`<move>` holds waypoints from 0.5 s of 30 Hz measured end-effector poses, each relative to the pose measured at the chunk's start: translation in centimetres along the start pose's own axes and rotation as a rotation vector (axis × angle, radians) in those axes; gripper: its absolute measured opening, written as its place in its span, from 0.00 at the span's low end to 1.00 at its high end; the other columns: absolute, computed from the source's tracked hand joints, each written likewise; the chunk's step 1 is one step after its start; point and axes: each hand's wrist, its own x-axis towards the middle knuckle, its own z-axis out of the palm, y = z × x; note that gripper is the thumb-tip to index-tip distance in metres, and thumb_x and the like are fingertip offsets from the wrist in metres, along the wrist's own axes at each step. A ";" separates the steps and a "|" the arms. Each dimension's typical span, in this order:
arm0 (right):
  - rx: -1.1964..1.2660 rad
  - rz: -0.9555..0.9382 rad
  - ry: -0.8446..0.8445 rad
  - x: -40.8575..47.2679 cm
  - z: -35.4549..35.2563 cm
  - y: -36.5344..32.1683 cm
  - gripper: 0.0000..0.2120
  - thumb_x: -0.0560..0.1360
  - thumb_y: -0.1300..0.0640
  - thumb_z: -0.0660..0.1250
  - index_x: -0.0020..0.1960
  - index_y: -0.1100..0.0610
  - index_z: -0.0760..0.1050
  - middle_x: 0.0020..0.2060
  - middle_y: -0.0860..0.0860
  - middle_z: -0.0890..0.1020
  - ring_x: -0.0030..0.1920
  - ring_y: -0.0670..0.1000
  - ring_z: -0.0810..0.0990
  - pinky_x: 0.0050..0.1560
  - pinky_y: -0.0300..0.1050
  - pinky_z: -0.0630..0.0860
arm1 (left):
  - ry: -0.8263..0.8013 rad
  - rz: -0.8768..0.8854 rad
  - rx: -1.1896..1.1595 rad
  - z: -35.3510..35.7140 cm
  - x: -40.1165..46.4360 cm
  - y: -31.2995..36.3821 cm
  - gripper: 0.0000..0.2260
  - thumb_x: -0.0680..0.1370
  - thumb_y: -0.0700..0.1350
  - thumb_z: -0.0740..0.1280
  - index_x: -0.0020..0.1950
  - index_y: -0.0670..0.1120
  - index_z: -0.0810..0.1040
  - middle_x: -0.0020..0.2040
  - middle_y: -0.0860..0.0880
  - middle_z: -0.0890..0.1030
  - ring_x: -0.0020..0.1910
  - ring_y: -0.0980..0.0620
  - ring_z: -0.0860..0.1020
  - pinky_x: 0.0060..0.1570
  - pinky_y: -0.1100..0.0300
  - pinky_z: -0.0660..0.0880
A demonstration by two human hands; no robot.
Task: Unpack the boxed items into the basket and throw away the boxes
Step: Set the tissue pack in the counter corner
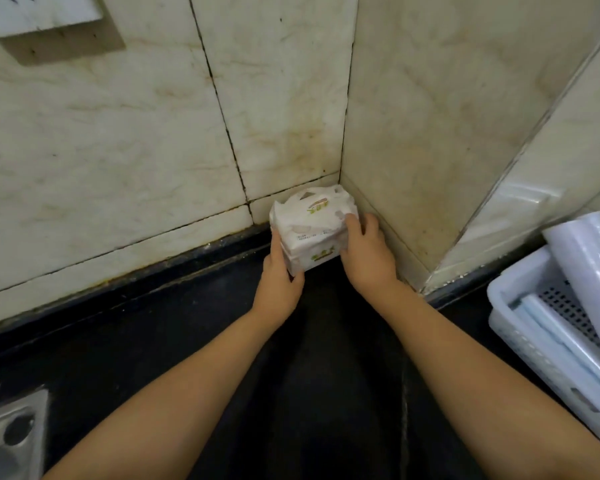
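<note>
A: What was recorded at the far left, taking the white stack (312, 230) as reference?

B: A metal fitting with a dark round opening (9, 438) was noted low and well to the left of the stack, on the black counter (153, 341). High on the left, a pale block (49, 26) was seen fixed to the marbled wall tiles (101, 133).

A: And the stack itself?

B: It was found pushed into the corner where the two tiled walls meet, resting on the counter. It appeared to be made up of white folded cartons or packs with green print; the exact count could not be told.

A: How were the hands placed?

B: The left hand (279, 275) was pressed against the left side of the stack, thumb laid along the near face, fingers hidden behind. The right hand (368, 251) was set against the right side, fingers (355, 225) curled over the upper edge. The stack was clamped between both hands. Whether it had been raised off the counter could not be told.

A: To the right of the stack?

B: A white perforated basket (520, 344) was logged well to the right, at the frame edge. A roll wrapped in clear film (589, 258) was seen leaning in it, and a long flat white-and-blue pack (561, 337) was lying inside beside the roll.
</note>
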 end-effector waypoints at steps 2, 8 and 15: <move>-0.028 0.005 0.009 -2.6 -1.5 -0.7 0.28 0.76 0.60 0.62 0.73 0.56 0.56 0.71 0.60 0.60 0.64 0.61 0.68 0.55 0.56 0.75 | -0.043 0.014 0.071 -0.3 -1.4 0.4 0.34 0.77 0.40 0.63 0.75 0.58 0.48 0.68 0.46 0.69 0.62 0.51 0.73 0.62 0.51 0.73; -0.084 -0.014 0.042 -13.2 -7.0 0.1 0.20 0.78 0.55 0.58 0.70 0.55 0.64 0.66 0.54 0.70 0.62 0.55 0.72 0.55 0.51 0.76 | -0.189 0.132 0.154 1.0 -6.4 4.2 0.26 0.77 0.41 0.63 0.73 0.53 0.59 0.60 0.51 0.72 0.54 0.56 0.73 0.50 0.61 0.71; -0.026 0.260 0.115 -21.7 -14.8 9.0 0.14 0.78 0.59 0.58 0.61 0.57 0.75 0.57 0.55 0.80 0.57 0.56 0.78 0.56 0.49 0.75 | -0.462 0.403 0.099 9.3 -12.6 11.4 0.17 0.77 0.38 0.61 0.65 0.48 0.72 0.53 0.50 0.76 0.51 0.56 0.75 0.53 0.61 0.73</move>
